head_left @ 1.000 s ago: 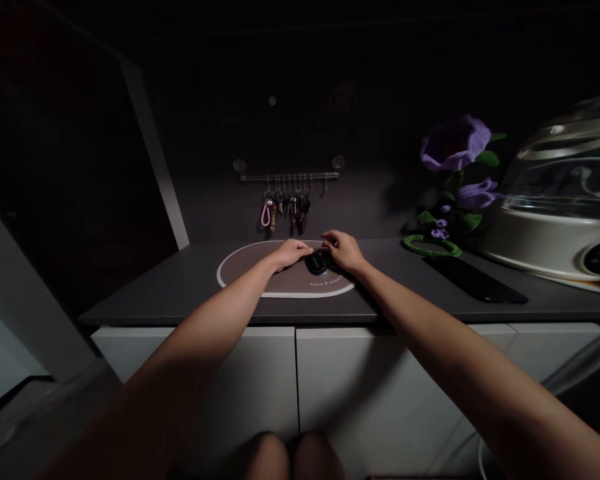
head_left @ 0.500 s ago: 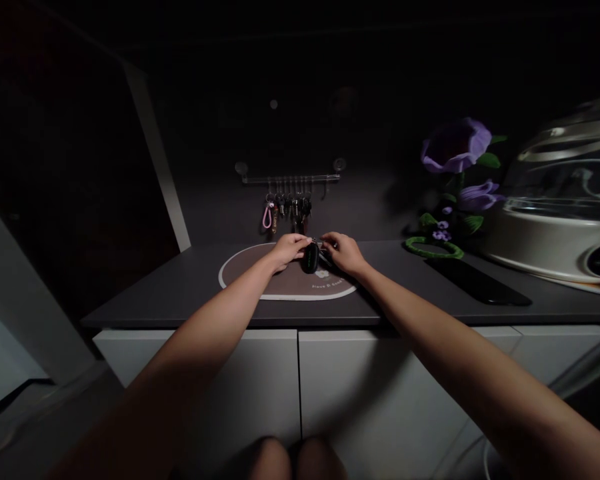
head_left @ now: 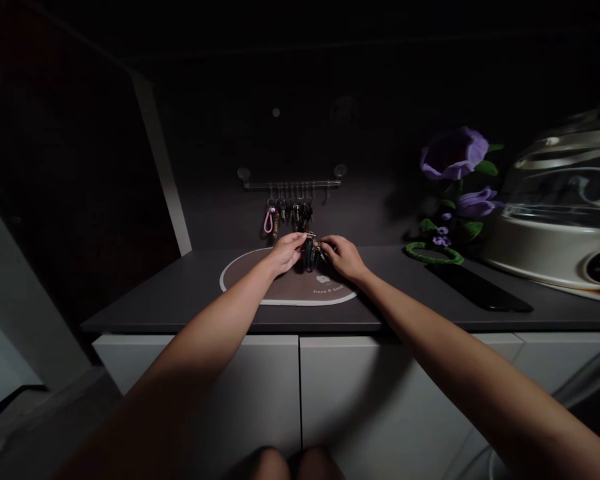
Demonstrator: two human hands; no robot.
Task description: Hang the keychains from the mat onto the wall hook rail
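Over the mat, a bunch of keys (head_left: 321, 254) with a dark fob (head_left: 309, 257) hangs between my two hands. My left hand (head_left: 286, 254) pinches it near the top by the ring. From the other side, my right hand (head_left: 345, 256) has its fingertips closed on the keys. The fob looks narrow from this angle, and the small parts between the fingers are too dark to make out. Below lies the brown mat (head_left: 250, 283) with its white rim and flower print.
A clear hook rail (head_left: 293, 185) on the wall holds several keys and a pink strap (head_left: 269, 220). At right stand purple fabric flowers (head_left: 454, 155) with a green ring (head_left: 434, 253), a flat black phone-like slab (head_left: 480, 287) and a cream appliance (head_left: 545, 240) with a clear lid.
The fob has turned from its broad face to a narrower side, and more of the keys show beside it. Both hands stay close together; the view has tilted slightly.
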